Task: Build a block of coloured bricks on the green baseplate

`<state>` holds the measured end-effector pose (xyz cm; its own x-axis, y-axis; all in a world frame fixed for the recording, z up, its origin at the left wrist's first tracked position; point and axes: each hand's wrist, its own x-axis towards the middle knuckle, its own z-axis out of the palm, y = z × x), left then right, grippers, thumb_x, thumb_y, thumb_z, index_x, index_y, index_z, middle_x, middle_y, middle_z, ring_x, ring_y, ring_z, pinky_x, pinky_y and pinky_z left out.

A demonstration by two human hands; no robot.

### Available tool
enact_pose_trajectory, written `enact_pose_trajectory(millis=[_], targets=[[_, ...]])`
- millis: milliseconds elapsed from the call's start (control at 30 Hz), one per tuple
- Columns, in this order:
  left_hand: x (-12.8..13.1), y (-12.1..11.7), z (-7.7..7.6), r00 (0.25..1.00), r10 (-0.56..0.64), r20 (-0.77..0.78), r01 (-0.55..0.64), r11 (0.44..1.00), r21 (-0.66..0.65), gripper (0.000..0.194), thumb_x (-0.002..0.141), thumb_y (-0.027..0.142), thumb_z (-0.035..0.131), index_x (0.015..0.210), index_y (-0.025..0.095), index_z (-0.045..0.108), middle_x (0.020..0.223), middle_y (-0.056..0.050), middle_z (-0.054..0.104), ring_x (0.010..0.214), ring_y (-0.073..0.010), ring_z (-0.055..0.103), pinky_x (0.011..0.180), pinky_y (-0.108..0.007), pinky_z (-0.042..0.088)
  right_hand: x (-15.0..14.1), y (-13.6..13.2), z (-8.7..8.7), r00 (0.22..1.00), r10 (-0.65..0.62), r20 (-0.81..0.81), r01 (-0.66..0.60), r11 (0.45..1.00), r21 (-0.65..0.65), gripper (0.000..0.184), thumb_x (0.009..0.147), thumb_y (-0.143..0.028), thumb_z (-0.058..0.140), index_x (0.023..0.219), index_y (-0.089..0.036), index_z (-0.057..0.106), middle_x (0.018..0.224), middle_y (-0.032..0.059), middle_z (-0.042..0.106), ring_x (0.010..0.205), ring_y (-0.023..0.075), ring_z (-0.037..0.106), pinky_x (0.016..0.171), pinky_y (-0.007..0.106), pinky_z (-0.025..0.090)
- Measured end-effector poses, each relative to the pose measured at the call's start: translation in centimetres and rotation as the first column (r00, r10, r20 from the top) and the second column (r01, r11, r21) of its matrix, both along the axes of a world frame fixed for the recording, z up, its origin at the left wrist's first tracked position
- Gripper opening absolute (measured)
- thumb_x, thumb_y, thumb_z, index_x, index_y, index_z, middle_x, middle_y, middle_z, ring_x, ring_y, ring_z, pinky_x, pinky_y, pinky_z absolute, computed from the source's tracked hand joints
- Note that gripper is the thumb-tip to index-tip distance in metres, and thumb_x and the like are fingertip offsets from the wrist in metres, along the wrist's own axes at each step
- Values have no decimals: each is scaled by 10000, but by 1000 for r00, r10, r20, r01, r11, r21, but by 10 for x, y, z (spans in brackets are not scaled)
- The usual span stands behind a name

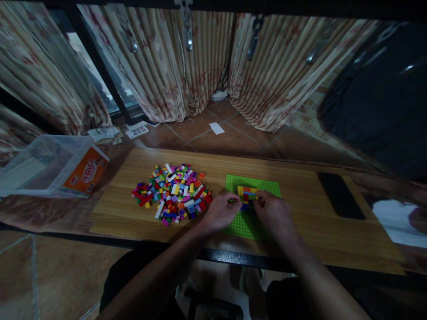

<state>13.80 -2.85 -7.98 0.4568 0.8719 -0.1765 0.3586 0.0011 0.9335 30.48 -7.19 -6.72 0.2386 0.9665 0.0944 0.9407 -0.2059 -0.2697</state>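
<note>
A green studded baseplate (pixel 233 229) lies on the table in front of me, partly covered by my hands. On its upper part sits a low build of toy bricks (pixel 248 191) in yellow, orange, red and blue. My left hand (pixel 220 212) is at the build's left side, thumb and fingers curled into a pinch near a dark blue brick (pixel 244 207). What the pinch holds is too small to tell. My right hand (pixel 274 214) has its bent fingers against the right edge of the build, gripping it there. Left of the baseplate spreads a pile of loose, many-coloured toy bricks (pixel 180 189).
The wooden tabletop (pixel 310 231) carries a black phone-like slab (pixel 340 195) on the right. White paper (pixel 396 222) lies beyond the table's right end. At far left stands a clear plastic box (pixel 56 153) with an orange label. Patterned curtains (pixel 160 71) hang behind.
</note>
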Motion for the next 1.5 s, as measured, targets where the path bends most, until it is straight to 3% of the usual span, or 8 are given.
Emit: enact_pose_trajectory(millis=[167, 333, 500, 833, 1233, 1433, 1500], targets=[[-1, 0, 0, 1000, -11, -8, 11, 1000, 26, 218, 835, 294, 540, 907, 162, 697, 847, -24, 691, 720, -131, 593, 632, -221, 439, 26, -2, 0, 960, -25, -278, 39, 998, 43, 305, 817, -413, 568, 955, -177, 704, 731, 58, 718, 623, 195, 638, 617, 306, 440], [-1, 0, 1, 1000, -21, -18, 22, 1000, 18, 220, 841, 300, 538, 915, 168, 697, 868, -24, 699, 745, -135, 609, 658, -224, 457, 45, 1, 2, 926, -170, -338, 186, 982, 15, 300, 797, -436, 548, 836, -180, 700, 720, 66, 712, 646, 207, 639, 604, 313, 434], [-1, 1, 1, 999, -21, -39, 21, 1000, 3, 229, 838, 313, 537, 919, 170, 698, 818, -17, 693, 705, -134, 598, 624, -222, 449, 40, 6, -2, 870, -149, -471, 133, 989, -66, 271, 719, -439, 597, 709, -181, 683, 679, 56, 696, 630, 197, 626, 594, 306, 431], [1, 0, 6, 998, 1, -65, -1, 1000, -6, 201, 820, 278, 565, 919, 174, 705, 833, -23, 699, 771, -149, 627, 706, -242, 486, 39, 10, -10, 778, -160, -607, 135, 987, -86, 284, 655, -455, 652, 650, -172, 672, 534, 11, 619, 499, 153, 558, 504, 277, 399], [1, -2, 5, 996, 16, -86, -18, 1000, -16, 218, 816, 270, 570, 964, 173, 699, 859, -27, 697, 740, -141, 617, 686, -237, 477, 35, 8, -10, 798, -106, -594, 95, 994, -49, 274, 692, -446, 625, 655, -176, 652, 586, 34, 653, 518, 162, 580, 524, 292, 440], [0, -1, 4, 996, -5, -89, 7, 1000, 18, 234, 825, 291, 566, 979, 171, 696, 848, -26, 693, 736, -141, 614, 672, -235, 471, 40, 4, -4, 638, -154, -755, 77, 988, -136, 268, 648, -434, 669, 683, -171, 639, 571, 6, 631, 491, 132, 558, 500, 271, 453], [0, -1, 4, 996, -7, -91, 9, 1000, 23, 228, 825, 292, 568, 967, 171, 699, 834, -24, 690, 741, -144, 616, 672, -236, 471, 41, 2, -3, 617, -163, -770, 66, 986, -156, 254, 631, -418, 685, 680, -172, 641, 542, -6, 614, 477, 127, 551, 487, 265, 448]])
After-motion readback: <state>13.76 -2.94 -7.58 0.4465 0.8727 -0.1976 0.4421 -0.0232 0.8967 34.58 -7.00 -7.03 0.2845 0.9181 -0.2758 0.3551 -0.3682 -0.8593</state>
